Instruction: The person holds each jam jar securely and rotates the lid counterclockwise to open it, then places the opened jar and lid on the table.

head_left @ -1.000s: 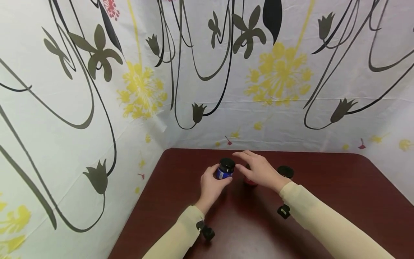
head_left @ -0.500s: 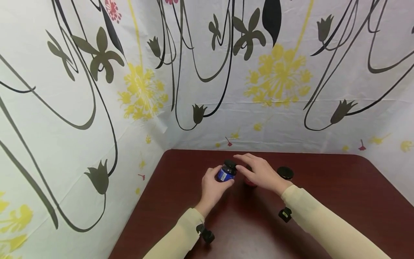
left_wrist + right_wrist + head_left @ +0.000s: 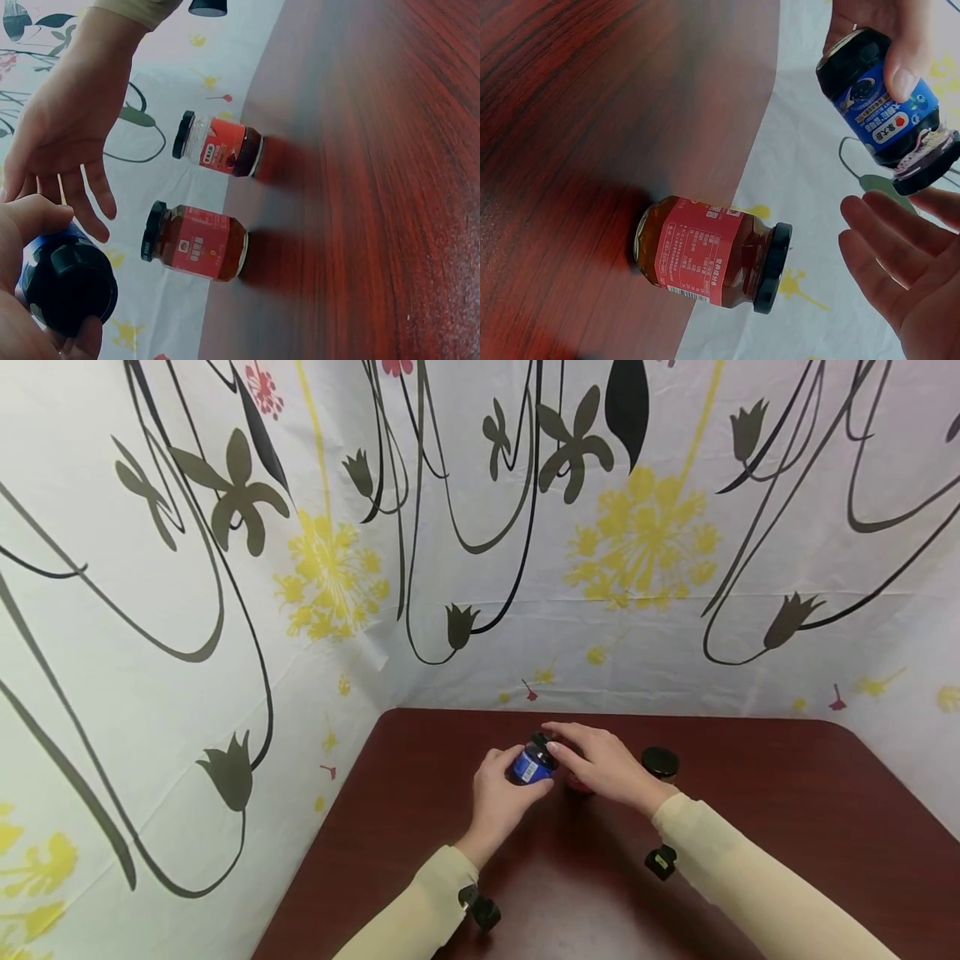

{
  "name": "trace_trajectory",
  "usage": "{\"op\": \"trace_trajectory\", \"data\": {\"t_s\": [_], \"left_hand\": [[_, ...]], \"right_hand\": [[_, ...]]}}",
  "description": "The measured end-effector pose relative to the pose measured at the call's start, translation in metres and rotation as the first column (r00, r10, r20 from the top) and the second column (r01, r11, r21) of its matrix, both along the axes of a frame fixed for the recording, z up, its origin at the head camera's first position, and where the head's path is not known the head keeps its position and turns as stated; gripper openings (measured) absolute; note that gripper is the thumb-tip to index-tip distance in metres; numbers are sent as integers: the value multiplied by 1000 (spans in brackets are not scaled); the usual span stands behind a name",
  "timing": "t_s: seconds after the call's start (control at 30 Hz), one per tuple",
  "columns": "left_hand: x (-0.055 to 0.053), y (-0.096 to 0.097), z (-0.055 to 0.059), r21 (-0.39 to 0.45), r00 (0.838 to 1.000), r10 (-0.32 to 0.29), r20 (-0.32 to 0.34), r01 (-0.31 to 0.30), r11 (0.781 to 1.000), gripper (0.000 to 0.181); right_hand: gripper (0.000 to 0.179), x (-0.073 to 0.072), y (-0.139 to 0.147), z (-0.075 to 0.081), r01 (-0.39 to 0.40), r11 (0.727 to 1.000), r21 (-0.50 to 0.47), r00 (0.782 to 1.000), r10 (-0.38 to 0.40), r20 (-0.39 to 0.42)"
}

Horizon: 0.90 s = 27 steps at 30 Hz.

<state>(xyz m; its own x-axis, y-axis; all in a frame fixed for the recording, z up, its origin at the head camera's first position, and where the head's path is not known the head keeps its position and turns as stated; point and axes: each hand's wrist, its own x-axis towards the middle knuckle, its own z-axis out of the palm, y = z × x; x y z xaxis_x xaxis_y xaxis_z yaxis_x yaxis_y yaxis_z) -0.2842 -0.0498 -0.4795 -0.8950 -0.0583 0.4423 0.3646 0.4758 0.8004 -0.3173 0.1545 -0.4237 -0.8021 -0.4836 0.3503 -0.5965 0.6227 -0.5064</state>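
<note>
My left hand [image 3: 498, 802] grips a jar with a blue label [image 3: 532, 768] and a black lid [image 3: 928, 169], above the table. The jar is tilted, its lid end leaning toward my right hand [image 3: 606, 767]. Those right fingers [image 3: 900, 255] are extended and spread close to the lid; whether they touch it I cannot tell. In the left wrist view the jar's dark base faces the camera. A red-labelled jar [image 3: 202, 244] with a black lid stands upright on the table, partly hidden under my right hand in the head view.
Another black-lidded jar with an orange-red label [image 3: 223, 146] stands farther right, beside my right forearm in the head view. The dark red table [image 3: 750, 827] ends at a floral cloth [image 3: 645, 652] behind and at the left. Small black cameras [image 3: 480, 908] sit on both wrists.
The blue-labelled jar has gone from nearly upright to tilted, and my left hand has shifted slightly right with it. The lid is now closer to my right fingers, which have barely moved.
</note>
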Motion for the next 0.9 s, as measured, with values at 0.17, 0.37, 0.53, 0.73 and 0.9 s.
{"op": "trace_trajectory", "data": {"t_s": [0.17,0.37,0.53,0.73,0.9], "left_hand": [[4,1,0,-19,1000,-1,-4,1,1000,63],[4,3,4,-18,1000,-4,9,4,1000,61],[6,5,4,-39,1000,-9,2,9,999,64],[11,6,4,-55,1000,-30,-6,30,998,64],[16,8,5,-50,999,-34,12,34,998,63]], "right_hand": [[59,2,0,-4,18,1000,0,1000,-18,16],[56,1,-1,-4,41,999,-25,999,-41,3],[46,1,-4,-5,92,995,-26,995,-93,-42],[36,5,-8,-7,142,987,-73,989,-145,-36],[34,7,-9,-10,162,982,-95,986,-165,-27]]}}
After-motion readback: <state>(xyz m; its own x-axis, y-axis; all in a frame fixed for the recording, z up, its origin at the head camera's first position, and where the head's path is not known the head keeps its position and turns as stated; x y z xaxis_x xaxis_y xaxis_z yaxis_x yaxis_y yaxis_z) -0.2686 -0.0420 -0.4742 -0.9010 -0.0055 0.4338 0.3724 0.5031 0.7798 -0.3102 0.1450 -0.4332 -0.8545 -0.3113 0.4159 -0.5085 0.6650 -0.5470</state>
